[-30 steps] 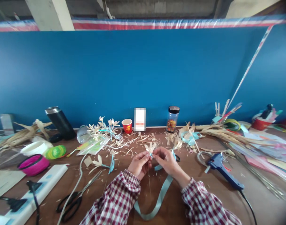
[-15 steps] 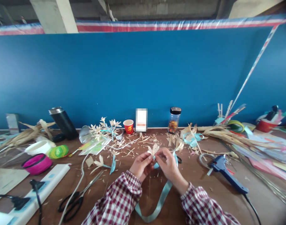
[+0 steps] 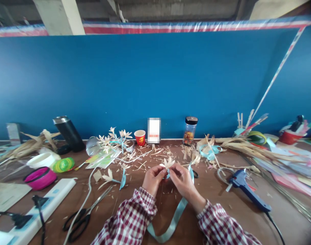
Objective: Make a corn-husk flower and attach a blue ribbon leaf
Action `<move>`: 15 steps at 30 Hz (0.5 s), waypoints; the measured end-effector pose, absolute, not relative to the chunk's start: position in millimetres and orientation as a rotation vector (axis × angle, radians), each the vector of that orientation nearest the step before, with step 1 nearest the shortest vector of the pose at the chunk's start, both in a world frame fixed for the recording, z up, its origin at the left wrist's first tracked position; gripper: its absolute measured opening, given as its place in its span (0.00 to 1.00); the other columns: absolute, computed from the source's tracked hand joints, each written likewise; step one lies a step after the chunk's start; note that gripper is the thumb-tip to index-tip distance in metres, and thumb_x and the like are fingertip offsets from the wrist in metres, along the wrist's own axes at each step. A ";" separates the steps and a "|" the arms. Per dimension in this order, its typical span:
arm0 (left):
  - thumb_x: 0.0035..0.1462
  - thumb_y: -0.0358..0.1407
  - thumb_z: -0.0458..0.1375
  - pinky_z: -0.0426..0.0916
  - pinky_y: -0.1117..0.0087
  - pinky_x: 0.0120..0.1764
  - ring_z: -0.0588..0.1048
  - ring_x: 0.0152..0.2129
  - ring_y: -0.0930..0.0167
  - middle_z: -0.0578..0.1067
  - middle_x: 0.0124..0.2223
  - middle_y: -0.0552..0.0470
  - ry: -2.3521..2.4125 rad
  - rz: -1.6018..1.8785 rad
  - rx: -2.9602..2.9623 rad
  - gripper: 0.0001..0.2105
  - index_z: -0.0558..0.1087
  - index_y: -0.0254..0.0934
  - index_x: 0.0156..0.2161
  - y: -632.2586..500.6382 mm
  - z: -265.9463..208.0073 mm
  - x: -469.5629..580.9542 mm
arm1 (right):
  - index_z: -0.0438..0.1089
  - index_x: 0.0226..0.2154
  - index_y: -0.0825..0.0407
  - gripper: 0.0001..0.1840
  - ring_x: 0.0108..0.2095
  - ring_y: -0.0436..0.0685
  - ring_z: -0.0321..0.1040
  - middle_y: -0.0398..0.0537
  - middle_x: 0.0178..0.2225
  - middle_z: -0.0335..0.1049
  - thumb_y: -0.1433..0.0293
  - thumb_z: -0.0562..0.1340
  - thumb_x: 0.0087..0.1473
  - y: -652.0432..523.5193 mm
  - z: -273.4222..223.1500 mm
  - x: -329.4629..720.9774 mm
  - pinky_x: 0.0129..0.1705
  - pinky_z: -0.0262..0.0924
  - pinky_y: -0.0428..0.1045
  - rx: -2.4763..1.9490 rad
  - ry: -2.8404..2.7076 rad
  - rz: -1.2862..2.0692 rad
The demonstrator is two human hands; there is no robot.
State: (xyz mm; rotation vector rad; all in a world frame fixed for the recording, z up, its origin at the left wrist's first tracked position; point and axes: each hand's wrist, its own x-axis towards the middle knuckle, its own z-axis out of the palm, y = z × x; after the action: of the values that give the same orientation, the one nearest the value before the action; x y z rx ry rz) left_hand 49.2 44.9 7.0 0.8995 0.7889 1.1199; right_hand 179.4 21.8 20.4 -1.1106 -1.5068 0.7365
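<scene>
A small cream flower (image 3: 168, 163) with pointed petals, apparently of dried husk, is held upright above the table. My left hand (image 3: 153, 179) pinches it low on its left side. From the right, the fingertips of my right hand (image 3: 182, 180) close on its base, where a bit of blue shows. A pale blue ribbon (image 3: 172, 226) loops down from near my right hand towards the table's front edge. The fingers partly hide the stem and the base of the petals.
Black-handled scissors (image 3: 82, 217) and a white power strip (image 3: 47, 207) lie left. A blue glue gun (image 3: 249, 190) rests right. Behind stand finished flowers (image 3: 114, 139), a red paper cup (image 3: 140, 137) and a lidded jar (image 3: 190, 131). Husk scraps (image 3: 162, 151) litter the table.
The flower has turned a little between my fingers, so more of its petals face me. A thin strand that hung below my hands no longer shows clearly.
</scene>
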 end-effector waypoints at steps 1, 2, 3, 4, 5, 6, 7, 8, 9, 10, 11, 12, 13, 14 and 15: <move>0.42 0.39 0.65 0.67 0.76 0.26 0.69 0.22 0.77 0.72 0.25 0.55 0.809 1.134 0.896 0.11 0.74 0.33 0.30 45.3 6.2 49.6 | 0.67 0.29 0.53 0.06 0.29 0.52 0.67 0.44 0.27 0.69 0.70 0.55 0.52 22.1 19.4 179.2 0.32 0.62 0.45 -1.107 -1.502 0.750; 0.41 0.39 0.65 0.67 0.76 0.26 0.69 0.23 0.76 0.72 0.25 0.55 0.826 1.145 0.889 0.11 0.74 0.33 0.30 45.6 5.7 50.0 | 0.67 0.30 0.53 0.06 0.30 0.52 0.67 0.45 0.29 0.70 0.70 0.55 0.52 22.3 18.3 178.9 0.33 0.62 0.46 -1.105 -1.496 0.762; 0.41 0.39 0.65 0.67 0.75 0.26 0.69 0.23 0.76 0.72 0.25 0.55 0.836 1.154 0.880 0.12 0.74 0.33 0.30 45.9 5.5 50.3 | 0.67 0.32 0.53 0.06 0.31 0.53 0.68 0.46 0.30 0.70 0.70 0.56 0.52 22.5 17.3 178.6 0.34 0.63 0.46 -1.100 -1.494 0.775; 0.41 0.39 0.65 0.67 0.74 0.27 0.69 0.23 0.75 0.72 0.25 0.55 0.840 1.158 0.874 0.12 0.74 0.34 0.30 46.3 5.4 50.6 | 0.67 0.33 0.53 0.06 0.32 0.53 0.68 0.46 0.32 0.70 0.70 0.56 0.52 22.7 16.5 178.3 0.35 0.63 0.46 -1.094 -1.496 0.785; 0.40 0.40 0.65 0.68 0.74 0.28 0.70 0.23 0.75 0.72 0.25 0.55 0.839 1.160 0.874 0.12 0.74 0.34 0.30 46.6 5.5 50.8 | 0.67 0.34 0.53 0.06 0.33 0.53 0.68 0.47 0.33 0.71 0.70 0.57 0.51 22.9 15.9 178.0 0.36 0.63 0.47 -1.088 -1.499 0.788; 0.40 0.40 0.65 0.68 0.73 0.29 0.70 0.23 0.75 0.72 0.24 0.55 0.839 1.158 0.884 0.12 0.74 0.34 0.29 46.8 5.8 50.8 | 0.67 0.34 0.53 0.07 0.34 0.54 0.68 0.47 0.33 0.71 0.69 0.58 0.51 23.1 15.5 177.7 0.37 0.63 0.47 -1.086 -1.502 0.784; 0.40 0.40 0.65 0.67 0.73 0.28 0.70 0.22 0.75 0.72 0.24 0.55 0.847 1.157 0.908 0.11 0.74 0.34 0.29 47.1 6.2 50.5 | 0.68 0.34 0.53 0.07 0.34 0.54 0.68 0.47 0.33 0.71 0.69 0.58 0.50 23.3 15.5 177.5 0.37 0.64 0.47 -1.086 -1.502 0.776; 0.40 0.40 0.64 0.67 0.73 0.27 0.69 0.21 0.75 0.72 0.23 0.55 0.869 1.159 0.943 0.11 0.74 0.34 0.28 47.4 6.7 49.9 | 0.68 0.33 0.53 0.07 0.34 0.54 0.69 0.47 0.33 0.71 0.69 0.59 0.50 23.4 15.7 177.4 0.38 0.64 0.48 -1.087 -1.500 0.770; 0.41 0.41 0.64 0.66 0.73 0.26 0.69 0.19 0.75 0.71 0.22 0.55 0.903 1.165 0.988 0.11 0.74 0.34 0.28 47.7 7.3 48.9 | 0.68 0.33 0.53 0.07 0.33 0.54 0.69 0.47 0.32 0.71 0.68 0.59 0.50 23.4 16.1 177.3 0.37 0.64 0.48 -1.089 -1.497 0.768; 0.41 0.41 0.64 0.65 0.74 0.25 0.68 0.18 0.75 0.71 0.21 0.55 0.946 1.179 1.040 0.11 0.74 0.33 0.28 48.1 8.1 47.6 | 0.68 0.33 0.53 0.07 0.32 0.53 0.69 0.47 0.32 0.71 0.67 0.59 0.50 23.4 16.6 177.2 0.36 0.64 0.47 -1.090 -1.493 0.771; 0.41 0.41 0.64 0.64 0.74 0.24 0.68 0.19 0.75 0.71 0.22 0.54 0.988 1.208 1.099 0.11 0.74 0.33 0.27 48.6 8.9 46.1 | 0.68 0.33 0.53 0.07 0.32 0.53 0.69 0.47 0.31 0.71 0.67 0.59 0.50 23.3 17.0 177.2 0.35 0.64 0.47 -1.089 -1.490 0.778; 0.41 0.40 0.64 0.64 0.74 0.26 0.69 0.21 0.73 0.72 0.24 0.52 1.020 1.248 1.162 0.11 0.75 0.33 0.27 49.2 9.8 44.4 | 0.68 0.33 0.53 0.08 0.31 0.53 0.69 0.47 0.31 0.71 0.66 0.59 0.50 23.2 17.4 177.1 0.35 0.65 0.47 -1.085 -1.489 0.786; 0.40 0.39 0.65 0.65 0.73 0.28 0.70 0.24 0.72 0.74 0.28 0.50 1.035 1.293 1.223 0.10 0.75 0.33 0.26 49.9 10.8 42.6 | 0.68 0.33 0.53 0.08 0.31 0.53 0.68 0.46 0.31 0.71 0.66 0.59 0.50 23.2 17.5 176.9 0.34 0.65 0.47 -1.079 -1.491 0.791; 0.39 0.38 0.65 0.65 0.73 0.32 0.71 0.28 0.70 0.74 0.31 0.48 1.033 1.328 1.275 0.08 0.75 0.34 0.24 50.6 11.9 41.0 | 0.68 0.33 0.53 0.08 0.31 0.53 0.68 0.46 0.31 0.71 0.66 0.59 0.50 23.2 17.4 176.6 0.34 0.64 0.47 -1.075 -1.492 0.793; 0.40 0.37 0.65 0.65 0.72 0.34 0.71 0.31 0.69 0.75 0.32 0.48 1.016 1.338 1.313 0.08 0.75 0.34 0.23 51.3 13.0 39.6 | 0.68 0.33 0.52 0.08 0.31 0.53 0.68 0.46 0.30 0.71 0.66 0.59 0.50 23.2 17.0 176.3 0.34 0.64 0.48 -1.071 -1.492 0.792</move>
State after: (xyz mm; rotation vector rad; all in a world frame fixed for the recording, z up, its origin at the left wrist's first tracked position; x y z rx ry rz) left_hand 39.6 51.3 13.0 1.3131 1.0165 1.3377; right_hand 176.3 23.2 17.0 -1.0710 -1.4917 0.7925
